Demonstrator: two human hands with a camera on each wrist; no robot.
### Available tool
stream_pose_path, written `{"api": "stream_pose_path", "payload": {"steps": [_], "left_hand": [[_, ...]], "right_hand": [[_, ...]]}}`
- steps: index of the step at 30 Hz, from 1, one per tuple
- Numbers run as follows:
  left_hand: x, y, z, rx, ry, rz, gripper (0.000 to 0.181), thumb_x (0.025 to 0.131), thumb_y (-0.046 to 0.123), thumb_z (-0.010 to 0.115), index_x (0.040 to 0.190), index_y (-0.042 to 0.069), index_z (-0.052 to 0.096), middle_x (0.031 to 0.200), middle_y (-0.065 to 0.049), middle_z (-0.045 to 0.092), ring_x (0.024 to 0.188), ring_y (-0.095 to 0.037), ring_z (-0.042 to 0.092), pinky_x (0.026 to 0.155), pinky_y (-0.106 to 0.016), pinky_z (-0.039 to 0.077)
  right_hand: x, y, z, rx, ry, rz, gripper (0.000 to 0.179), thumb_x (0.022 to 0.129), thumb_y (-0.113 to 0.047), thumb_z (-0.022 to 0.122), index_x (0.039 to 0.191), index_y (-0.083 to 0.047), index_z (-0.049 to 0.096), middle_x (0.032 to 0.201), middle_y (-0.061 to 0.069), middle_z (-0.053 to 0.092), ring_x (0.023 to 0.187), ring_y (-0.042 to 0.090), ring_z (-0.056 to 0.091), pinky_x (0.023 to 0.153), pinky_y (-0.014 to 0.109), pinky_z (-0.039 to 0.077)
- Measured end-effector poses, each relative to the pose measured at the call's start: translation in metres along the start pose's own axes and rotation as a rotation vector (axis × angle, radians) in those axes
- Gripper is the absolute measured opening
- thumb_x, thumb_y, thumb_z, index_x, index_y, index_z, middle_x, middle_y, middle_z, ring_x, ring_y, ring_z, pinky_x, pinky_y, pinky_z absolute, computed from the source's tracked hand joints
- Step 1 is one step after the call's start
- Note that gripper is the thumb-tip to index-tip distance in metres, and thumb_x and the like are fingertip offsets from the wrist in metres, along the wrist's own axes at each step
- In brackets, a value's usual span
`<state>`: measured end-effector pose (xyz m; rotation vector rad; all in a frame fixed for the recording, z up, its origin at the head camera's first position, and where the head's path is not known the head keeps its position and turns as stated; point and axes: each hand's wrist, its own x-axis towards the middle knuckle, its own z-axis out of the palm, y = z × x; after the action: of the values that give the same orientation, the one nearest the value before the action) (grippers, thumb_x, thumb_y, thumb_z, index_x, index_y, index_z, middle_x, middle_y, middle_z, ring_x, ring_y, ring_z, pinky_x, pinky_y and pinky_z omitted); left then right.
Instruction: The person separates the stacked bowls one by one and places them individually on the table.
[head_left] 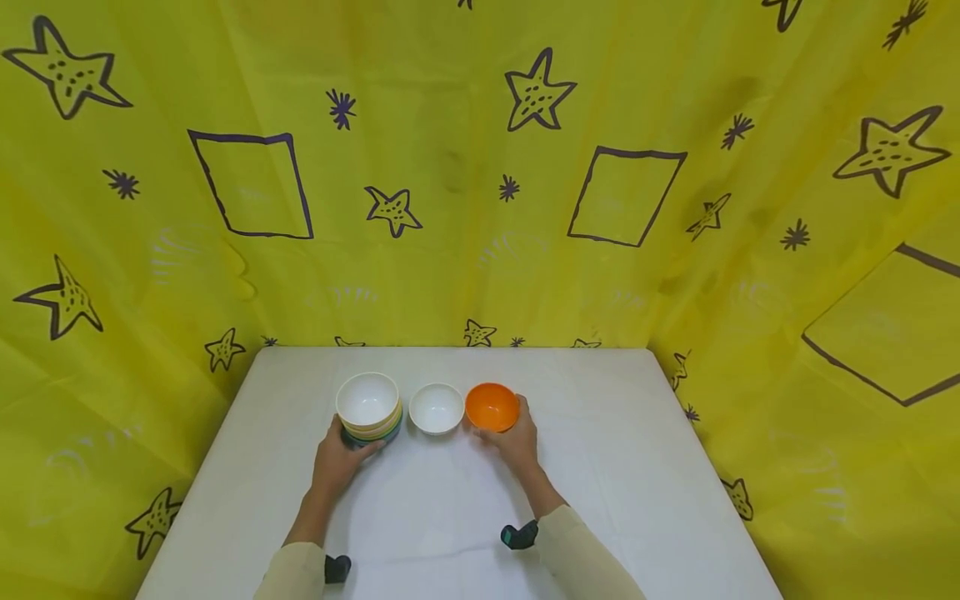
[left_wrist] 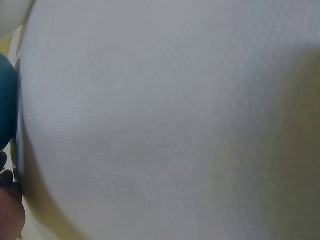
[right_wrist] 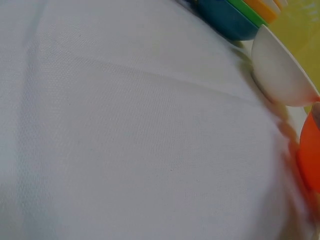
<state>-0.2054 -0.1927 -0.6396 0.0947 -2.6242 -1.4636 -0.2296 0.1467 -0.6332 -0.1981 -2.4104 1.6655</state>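
Observation:
At the left of the table, a stack of nested bowls (head_left: pixel 369 403) has a white one on top, with yellow, green and blue rims below. My left hand (head_left: pixel 337 458) grips this stack low down, thumb at the near side. The blue bottom bowl (left_wrist: pixel 7 102) shows at the left edge of the left wrist view. On the right, an orange bowl (head_left: pixel 492 407) is held by my right hand (head_left: pixel 517 440), its fingers round the near and right sides. Between them a single white bowl (head_left: pixel 437 409) stands upright, close beside the orange one (right_wrist: pixel 311 150).
A white cloth (head_left: pixel 427 508) covers the table. Yellow curtains (head_left: pixel 450 275) with drawn stars and squares hang behind and along both sides. Dark wrist devices (head_left: pixel 519 535) sit beside the sleeves, low over the cloth.

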Motion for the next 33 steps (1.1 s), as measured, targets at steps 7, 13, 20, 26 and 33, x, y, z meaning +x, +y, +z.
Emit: {"api": "stream_pose_path", "payload": {"steps": [7, 13, 20, 26, 33], "left_hand": [[0.001, -0.002, 0.004, -0.003, 0.004, -0.001, 0.11, 0.08, 0.026, 0.095, 0.161, -0.004, 0.028, 0.156, -0.033, 0.043, 0.147, -0.048, 0.039, 0.122, -0.059, 0.031], [0.001, -0.002, 0.005, -0.007, 0.004, 0.016, 0.11, 0.08, 0.027, 0.095, 0.16, -0.005, 0.029, 0.156, -0.034, 0.043, 0.147, -0.05, 0.038, 0.121, -0.06, 0.031], [0.0, -0.003, 0.003, -0.013, 0.019, 0.027, 0.107, 0.079, 0.024, 0.095, 0.16, -0.005, 0.03, 0.155, -0.033, 0.044, 0.146, -0.05, 0.039, 0.121, -0.06, 0.031], [0.002, -0.006, 0.004, -0.021, -0.005, -0.002, 0.108, 0.08, 0.027, 0.095, 0.161, -0.002, 0.029, 0.157, -0.032, 0.042, 0.148, -0.047, 0.037, 0.123, -0.058, 0.029], [0.004, -0.01, 0.002, -0.013, -0.016, -0.03, 0.11, 0.08, 0.03, 0.095, 0.162, 0.001, 0.028, 0.159, -0.03, 0.042, 0.149, -0.046, 0.036, 0.123, -0.057, 0.029]], "right_hand": [[-0.003, -0.003, -0.004, -0.008, 0.005, 0.029, 0.108, 0.072, -0.018, 0.099, 0.158, -0.001, 0.036, 0.155, 0.022, 0.05, 0.138, 0.041, 0.051, 0.116, 0.06, 0.041], [-0.003, -0.002, -0.004, -0.018, 0.022, 0.023, 0.121, 0.073, -0.022, 0.098, 0.164, 0.003, 0.022, 0.165, 0.027, 0.033, 0.148, 0.045, 0.039, 0.12, 0.062, 0.033], [0.003, -0.016, 0.007, -0.05, 0.095, -0.063, 0.12, 0.075, -0.035, 0.095, 0.166, -0.004, 0.023, 0.172, 0.025, 0.016, 0.157, 0.044, 0.018, 0.122, 0.066, 0.024], [0.009, -0.049, 0.026, -0.083, 0.01, -0.186, 0.119, 0.078, -0.045, 0.093, 0.167, -0.01, 0.023, 0.175, 0.017, 0.01, 0.159, 0.039, 0.015, 0.123, 0.065, 0.021], [0.01, -0.095, 0.063, -0.119, -0.13, -0.187, 0.114, 0.08, -0.053, 0.089, 0.167, -0.014, 0.026, 0.175, 0.013, 0.012, 0.157, 0.039, 0.023, 0.122, 0.062, 0.03]]}}
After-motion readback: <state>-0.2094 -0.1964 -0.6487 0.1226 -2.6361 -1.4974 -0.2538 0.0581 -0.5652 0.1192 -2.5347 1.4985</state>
